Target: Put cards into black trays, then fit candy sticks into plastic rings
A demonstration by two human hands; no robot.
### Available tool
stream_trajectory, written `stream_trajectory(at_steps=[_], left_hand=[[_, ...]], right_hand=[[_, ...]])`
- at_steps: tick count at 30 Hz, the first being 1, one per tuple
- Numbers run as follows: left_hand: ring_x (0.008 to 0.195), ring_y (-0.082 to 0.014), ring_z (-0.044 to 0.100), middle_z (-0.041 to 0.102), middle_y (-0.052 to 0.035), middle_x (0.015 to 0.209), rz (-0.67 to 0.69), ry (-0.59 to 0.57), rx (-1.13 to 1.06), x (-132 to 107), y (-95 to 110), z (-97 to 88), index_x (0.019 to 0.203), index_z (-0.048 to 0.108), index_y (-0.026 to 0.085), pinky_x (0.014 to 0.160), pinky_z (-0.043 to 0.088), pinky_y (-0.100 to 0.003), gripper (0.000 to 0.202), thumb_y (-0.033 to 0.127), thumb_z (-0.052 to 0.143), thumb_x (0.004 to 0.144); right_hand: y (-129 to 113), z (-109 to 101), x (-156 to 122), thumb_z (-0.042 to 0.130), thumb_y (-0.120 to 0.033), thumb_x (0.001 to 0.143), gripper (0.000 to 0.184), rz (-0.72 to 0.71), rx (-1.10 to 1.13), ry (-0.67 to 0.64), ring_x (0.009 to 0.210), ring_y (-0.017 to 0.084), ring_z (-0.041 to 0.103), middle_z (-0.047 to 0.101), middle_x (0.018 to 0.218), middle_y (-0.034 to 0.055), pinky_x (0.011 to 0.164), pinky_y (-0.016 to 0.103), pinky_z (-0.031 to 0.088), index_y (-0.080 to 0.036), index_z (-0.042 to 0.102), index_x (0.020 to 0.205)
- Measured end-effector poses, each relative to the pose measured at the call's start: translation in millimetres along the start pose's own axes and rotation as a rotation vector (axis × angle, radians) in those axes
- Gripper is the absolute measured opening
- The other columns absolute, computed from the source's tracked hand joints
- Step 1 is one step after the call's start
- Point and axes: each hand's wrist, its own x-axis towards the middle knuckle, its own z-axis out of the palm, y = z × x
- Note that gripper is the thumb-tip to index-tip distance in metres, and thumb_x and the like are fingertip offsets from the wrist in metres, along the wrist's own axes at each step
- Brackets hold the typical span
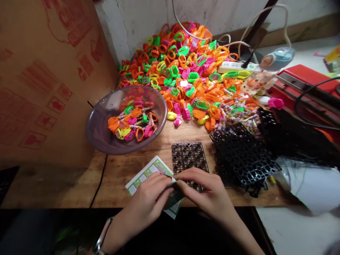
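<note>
Near the table's front edge, my left hand (152, 193) is closed on a green and white printed sheet (143, 177), pinching its folded or curled edge between thumb and fingers. My right hand (205, 186) meets it from the other side, thumb and fingertips pressed together at the same edge. The sheet's lower corner sticks out below my hands, over the front edge. Just beyond my fingers lies a black plastic grid tray (189, 154), partly covered by my right hand.
A purple basin (99, 136) holds toy watches. Behind it rises a big heap of coloured toy watches (183, 67). Stacked black grids (241, 156) lie to the right, near a red machine (313, 85) and a power strip (235, 67). A cardboard box (47, 81) stands left.
</note>
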Motion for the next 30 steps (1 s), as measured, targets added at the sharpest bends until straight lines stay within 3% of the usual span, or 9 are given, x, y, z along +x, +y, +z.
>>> stream_trajectory(at_steps=[5, 8, 10, 12, 15, 17, 20, 25, 30], left_hand=[[0.083, -0.0149, 0.062, 0.068, -0.0041, 0.088, -0.005, -0.040, -0.032, -10.5, -6.3, 0.1, 0.099, 0.065, 0.019, 0.076, 0.051, -0.025, 0.018, 0.010, 0.051, 0.090], [0.082, -0.0174, 0.065, 0.072, -0.0047, 0.088, -0.215, 0.015, -0.126, -20.0, -15.9, -0.2, 0.096, 0.068, 0.019, 0.076, 0.053, -0.028, 0.015, 0.019, 0.055, 0.089], [0.078, -0.0191, 0.067, 0.074, -0.0056, 0.089, -0.450, 0.075, -0.241, -22.7, -20.5, 2.6, 0.096, 0.070, 0.018, 0.072, 0.055, -0.029, 0.018, 0.027, 0.058, 0.086], [0.077, -0.0203, 0.069, 0.075, -0.0069, 0.093, -0.589, 0.105, -0.343, -20.6, -20.3, 8.4, 0.100, 0.070, 0.016, 0.070, 0.056, -0.030, 0.025, 0.031, 0.059, 0.084], [0.086, -0.0210, 0.069, 0.074, -0.0076, 0.101, -0.545, 0.111, -0.365, -11.9, -11.3, 18.6, 0.103, 0.071, 0.017, 0.078, 0.055, -0.031, 0.026, 0.027, 0.059, 0.083], [0.089, -0.0205, 0.069, 0.074, -0.0071, 0.102, -0.474, 0.111, -0.339, -6.5, -4.2, 22.8, 0.103, 0.072, 0.018, 0.083, 0.054, -0.031, 0.024, 0.022, 0.058, 0.083], [0.093, -0.0195, 0.069, 0.074, -0.0065, 0.104, -0.399, 0.118, -0.308, -2.5, 1.6, 24.9, 0.104, 0.071, 0.020, 0.087, 0.054, -0.031, 0.024, 0.019, 0.058, 0.084], [0.095, -0.0185, 0.069, 0.074, -0.0056, 0.104, -0.342, 0.150, -0.286, -4.0, -0.2, 29.7, 0.104, 0.071, 0.020, 0.088, 0.054, -0.030, 0.023, 0.018, 0.060, 0.085], [0.095, -0.0216, 0.070, 0.074, -0.0081, 0.105, -0.475, 0.201, -0.362, -14.7, -9.5, 29.5, 0.105, 0.071, 0.018, 0.089, 0.056, -0.035, 0.025, 0.025, 0.062, 0.083]], right_hand=[[11.7, -3.6, 5.2, 0.069, -0.030, 0.076, 0.013, 0.364, 0.236, 0.026, 0.062, 0.015, 0.064, 0.070, 0.066, 0.0020, 0.059, 0.025, 0.051, -0.019, 0.072, 0.070], [22.4, -12.2, 4.3, 0.074, -0.047, 0.070, 0.031, 0.574, 0.406, 0.271, 0.058, 0.016, 0.062, 0.070, 0.065, 0.0057, 0.055, 0.027, 0.051, -0.016, 0.071, 0.071], [23.6, -13.1, -0.4, 0.073, -0.047, 0.072, 0.031, 0.534, 0.291, 0.418, 0.060, 0.015, 0.062, 0.072, 0.075, 0.0073, 0.054, 0.027, 0.050, -0.017, 0.073, 0.080], [18.7, -5.7, -7.1, 0.071, -0.038, 0.078, 0.024, 0.333, 0.049, 0.378, 0.068, 0.016, 0.064, 0.073, 0.090, 0.0072, 0.057, 0.027, 0.052, -0.020, 0.073, 0.094], [8.3, 13.8, -16.4, 0.067, -0.021, 0.082, 0.034, -0.009, -0.196, 0.273, 0.085, 0.018, 0.067, 0.071, 0.102, 0.0060, 0.074, 0.031, 0.057, -0.025, 0.065, 0.116], [4.9, 23.3, -20.3, 0.063, -0.015, 0.085, 0.047, -0.080, -0.247, 0.308, 0.087, 0.017, 0.068, 0.071, 0.100, 0.0047, 0.079, 0.031, 0.058, -0.026, 0.055, 0.130], [6.2, 27.0, -23.6, 0.061, -0.012, 0.087, 0.056, -0.062, -0.267, 0.332, 0.085, 0.016, 0.070, 0.072, 0.097, 0.0028, 0.079, 0.030, 0.060, -0.027, 0.045, 0.139], [8.8, 28.1, -26.2, 0.062, -0.014, 0.086, 0.054, 0.007, -0.189, 0.438, 0.083, 0.017, 0.071, 0.073, 0.089, 0.0023, 0.084, 0.035, 0.059, -0.024, 0.045, 0.137], [9.5, 14.8, -15.9, 0.075, -0.029, 0.076, 0.066, 0.491, 0.369, 0.429, 0.070, 0.016, 0.068, 0.070, 0.075, -0.0011, 0.072, 0.032, 0.058, -0.018, 0.043, 0.132]])
